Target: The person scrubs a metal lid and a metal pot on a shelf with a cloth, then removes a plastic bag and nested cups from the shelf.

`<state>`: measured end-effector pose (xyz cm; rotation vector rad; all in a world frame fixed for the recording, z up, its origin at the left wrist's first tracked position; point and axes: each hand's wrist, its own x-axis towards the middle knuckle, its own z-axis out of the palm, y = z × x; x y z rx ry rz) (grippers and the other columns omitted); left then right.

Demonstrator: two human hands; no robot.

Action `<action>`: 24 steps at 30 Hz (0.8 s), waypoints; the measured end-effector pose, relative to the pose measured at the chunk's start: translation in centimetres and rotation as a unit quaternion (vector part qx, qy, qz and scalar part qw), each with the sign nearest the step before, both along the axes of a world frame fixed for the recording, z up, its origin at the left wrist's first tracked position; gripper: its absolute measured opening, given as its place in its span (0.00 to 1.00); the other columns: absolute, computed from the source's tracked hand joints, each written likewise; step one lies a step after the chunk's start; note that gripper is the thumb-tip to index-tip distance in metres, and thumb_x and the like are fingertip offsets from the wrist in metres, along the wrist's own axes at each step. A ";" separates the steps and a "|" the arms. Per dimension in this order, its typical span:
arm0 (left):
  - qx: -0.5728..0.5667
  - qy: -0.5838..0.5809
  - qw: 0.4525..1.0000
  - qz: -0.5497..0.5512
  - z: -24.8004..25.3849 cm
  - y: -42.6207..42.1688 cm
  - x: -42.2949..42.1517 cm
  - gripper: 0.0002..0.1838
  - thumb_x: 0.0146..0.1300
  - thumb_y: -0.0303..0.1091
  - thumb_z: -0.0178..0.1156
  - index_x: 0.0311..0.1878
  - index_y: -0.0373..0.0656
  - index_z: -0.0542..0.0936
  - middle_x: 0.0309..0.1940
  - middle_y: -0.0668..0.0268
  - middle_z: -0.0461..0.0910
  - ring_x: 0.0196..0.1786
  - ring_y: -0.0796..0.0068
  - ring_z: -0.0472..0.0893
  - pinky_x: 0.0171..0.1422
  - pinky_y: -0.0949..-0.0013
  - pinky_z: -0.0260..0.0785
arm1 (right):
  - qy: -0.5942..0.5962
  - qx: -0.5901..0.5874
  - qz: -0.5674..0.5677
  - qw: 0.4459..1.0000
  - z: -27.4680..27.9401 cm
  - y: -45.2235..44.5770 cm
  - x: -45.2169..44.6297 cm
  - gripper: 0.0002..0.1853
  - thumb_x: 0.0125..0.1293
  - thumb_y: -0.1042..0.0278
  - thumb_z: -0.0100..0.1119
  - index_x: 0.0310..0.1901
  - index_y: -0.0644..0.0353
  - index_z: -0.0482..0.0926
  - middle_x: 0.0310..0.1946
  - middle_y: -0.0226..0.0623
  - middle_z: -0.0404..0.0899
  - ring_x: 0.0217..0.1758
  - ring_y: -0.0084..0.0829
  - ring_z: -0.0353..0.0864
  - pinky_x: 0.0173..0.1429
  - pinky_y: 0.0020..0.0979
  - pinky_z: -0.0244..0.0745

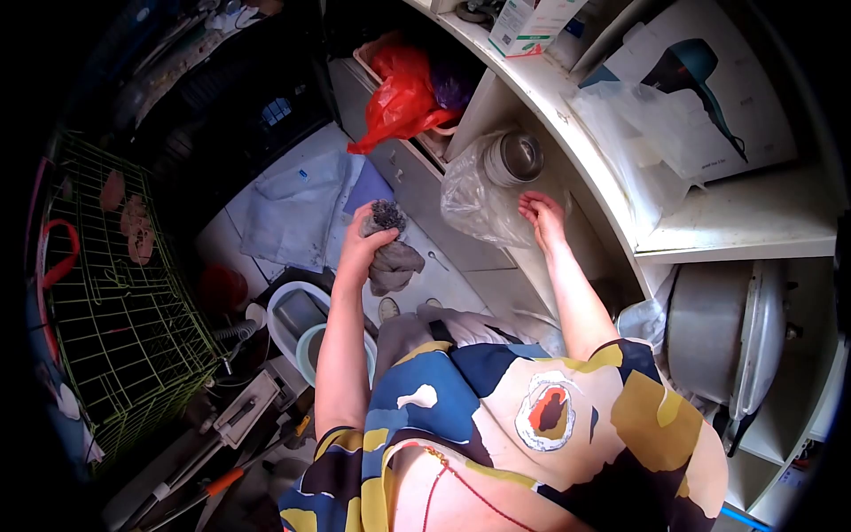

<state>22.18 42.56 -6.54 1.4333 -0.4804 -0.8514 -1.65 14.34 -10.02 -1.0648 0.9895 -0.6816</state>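
Note:
My left hand point(358, 241) is closed around a grey cloth point(394, 266) and a dark, curly scouring pad point(387, 215). The cloth hangs down over the floor. On the other side, my right hand point(544, 220) holds nothing, its fingers slightly curled and partly apart. It is beside a clear plastic bag point(483, 197) on the shelf of an open cabinet. A round metal container point(516, 158) stands at that bag; whether it is inside the bag I cannot tell.
Above the drawers lies a red plastic bag point(390, 93). A hair dryer box point(700, 89) and a large metal pot point(718, 319) occupy the right-hand shelves. To the left are a green wire cage point(124, 310), a white basin point(282, 332) and long-handled tools point(226, 481).

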 end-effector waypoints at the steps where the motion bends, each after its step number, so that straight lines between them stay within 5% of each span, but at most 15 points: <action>1: -0.036 0.076 0.996 0.023 0.5 0.2 0.0 0.22 0.44 0.29 0.66 0.46 0.35 0.75 0.48 0.62 0.76 0.50 0.69 0.75 0.56 0.69 0.65 | -0.005 0.010 0.006 1.000 0.1 0.1 0.2 0.12 0.63 0.79 0.46 0.46 0.72 0.74 0.40 0.48 0.79 0.42 0.34 0.80 0.47 0.31 0.79; 5: -0.115 0.210 0.969 0.062 0.3 0.9 0.4 0.21 0.52 0.28 0.63 0.50 0.39 0.73 0.41 0.63 0.78 0.43 0.72 0.78 0.51 0.69 0.70 | -0.013 0.041 0.041 0.998 -0.1 0.7 0.7 0.11 0.64 0.77 0.47 0.46 0.71 0.74 0.40 0.46 0.80 0.41 0.33 0.81 0.47 0.31 0.79; 11: -0.165 0.235 0.951 0.112 1.1 1.3 -0.6 0.19 0.55 0.27 0.60 0.50 0.34 0.73 0.43 0.59 0.79 0.45 0.67 0.80 0.54 0.63 0.72 | 0.080 0.098 0.117 0.985 -1.1 1.5 0.6 0.12 0.64 0.74 0.50 0.48 0.69 0.74 0.40 0.43 0.79 0.41 0.31 0.80 0.46 0.30 0.79; 24: -0.120 0.274 0.951 0.084 -0.4 3.0 1.9 0.19 0.56 0.28 0.59 0.51 0.34 0.73 0.42 0.57 0.79 0.44 0.64 0.81 0.51 0.62 0.74 | 0.145 0.056 -0.084 0.984 -1.4 -1.7 2.7 0.07 0.64 0.72 0.50 0.40 0.63 0.76 0.27 0.36 0.78 0.26 0.26 0.78 0.28 0.26 0.75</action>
